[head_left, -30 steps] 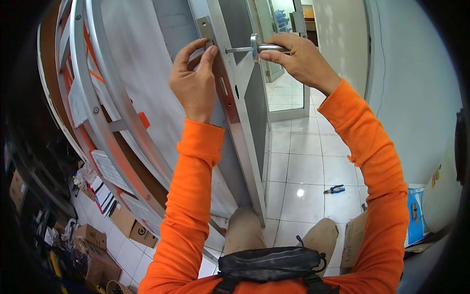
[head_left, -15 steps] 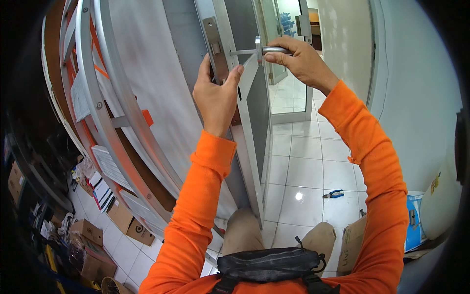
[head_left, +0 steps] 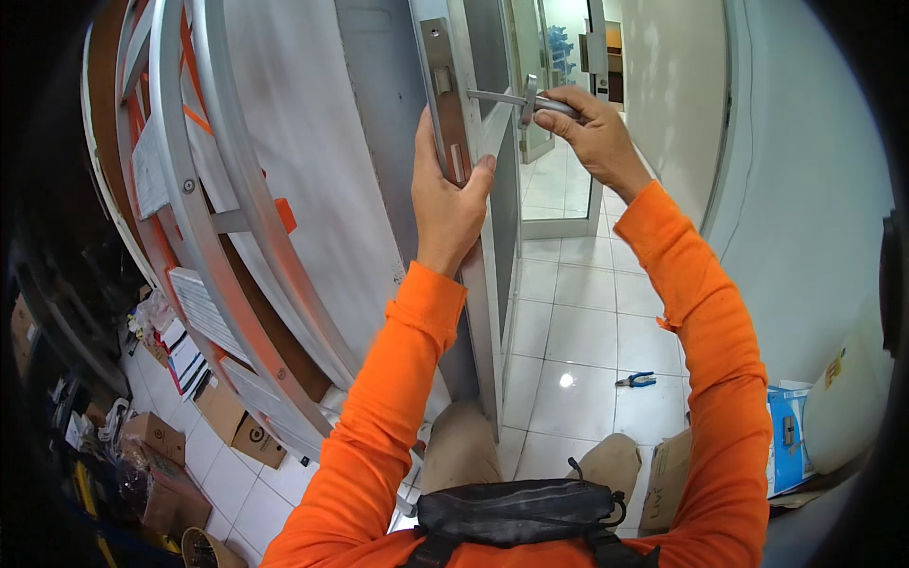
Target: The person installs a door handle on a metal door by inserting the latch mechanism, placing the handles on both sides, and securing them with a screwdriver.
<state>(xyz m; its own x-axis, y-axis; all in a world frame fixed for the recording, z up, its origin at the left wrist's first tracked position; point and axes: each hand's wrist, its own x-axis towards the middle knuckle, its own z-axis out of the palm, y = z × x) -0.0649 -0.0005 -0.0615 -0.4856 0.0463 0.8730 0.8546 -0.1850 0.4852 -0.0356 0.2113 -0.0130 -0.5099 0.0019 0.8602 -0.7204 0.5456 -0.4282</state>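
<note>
Seen from the head camera, a person in bright orange sleeves works at the edge of a grey door [head_left: 483, 142] that stands ajar. The left hand [head_left: 450, 204] wraps the door's edge just below the metal lock plate [head_left: 443, 95], thumb on the near face and fingertips [head_left: 485, 166] curled over the far side, a clenched grip on the door itself. The right hand [head_left: 589, 128] reaches higher and further out, its grip closed around the silver lever handle [head_left: 535, 99], which juts from the door at the height of the lock plate; the handle's spindle runs level from the hand back to the plate.

To the left, an aluminium ladder [head_left: 204, 218] with orange fittings leans against the pale wall, bent by the lens. Cardboard boxes [head_left: 237, 426] and loose papers crowd the white tiled floor [head_left: 578, 322] at its foot. Beyond the door, a pair of pliers [head_left: 634, 381] with blue handles lies alone on the tiles, well apart from both hands. A blue box [head_left: 786, 440] sits against the right-hand wall. A black pouch [head_left: 516, 506] hangs at the person's waist, and the knees show just below the door's lower edge.
</note>
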